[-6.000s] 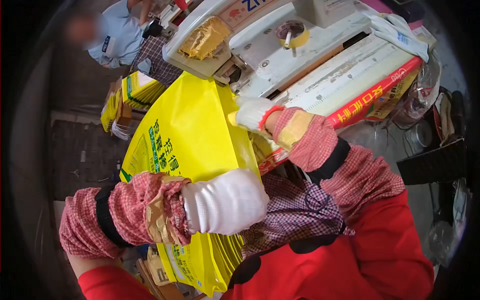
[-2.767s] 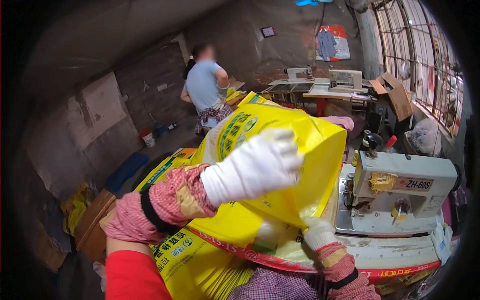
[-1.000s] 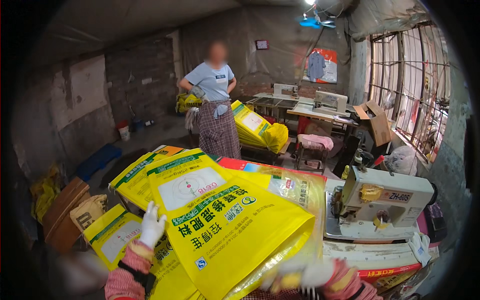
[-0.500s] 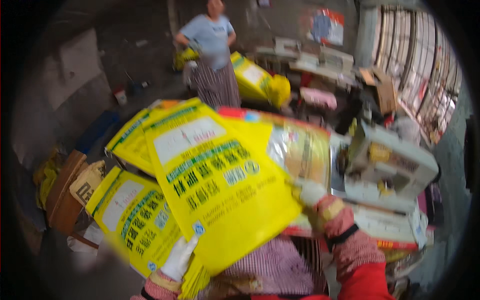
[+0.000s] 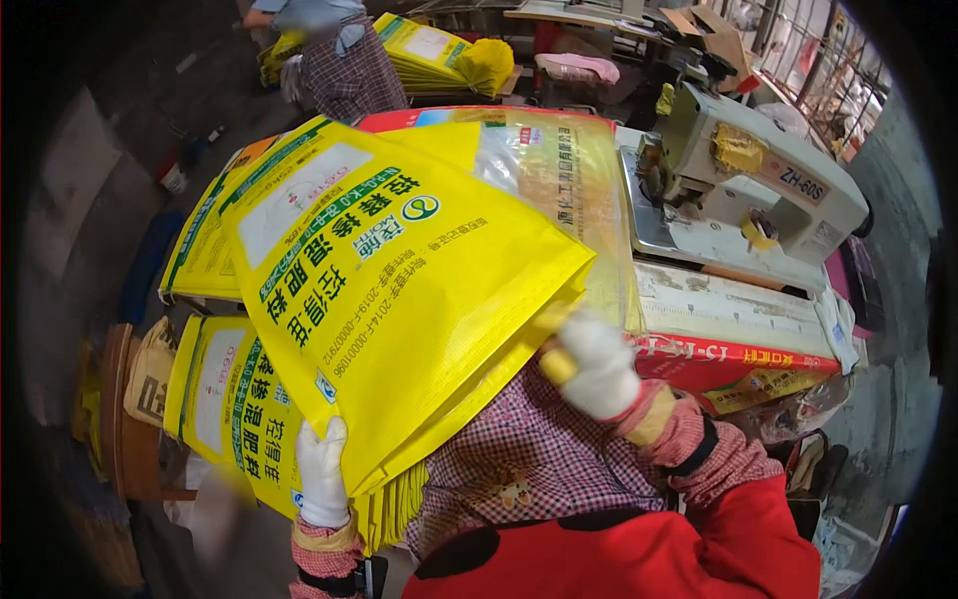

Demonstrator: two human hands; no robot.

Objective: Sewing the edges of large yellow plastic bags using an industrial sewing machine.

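Observation:
A large yellow printed bag (image 5: 429, 260), flat, with a white panel, lies tilted before me on top of other bags. My left hand (image 5: 322, 469), in a white glove, is closed on its near left corner. My right hand (image 5: 599, 369), gloved in white with yellow at the fingertips, is by the bag's near right edge. Motion smears its fingers, so I cannot tell whether it touches the bag. Beneath the left hand hangs a folded bundle of yellow bags (image 5: 389, 514). Another yellow bag stack (image 5: 215, 399) lies at the left.
A pale sewing machine (image 5: 748, 180) stands at the right, its flat bed beside a clear-and-gold printed sack (image 5: 579, 180) on the worktable. Behind, a person in a checked apron (image 5: 349, 80) stands near more yellow bags (image 5: 419, 50). A brown wooden chair (image 5: 120, 419) is at the left.
My view has tilted downward. The right hand has moved from the bag's right corner to below its near edge. The left hand keeps its hold on the left corner.

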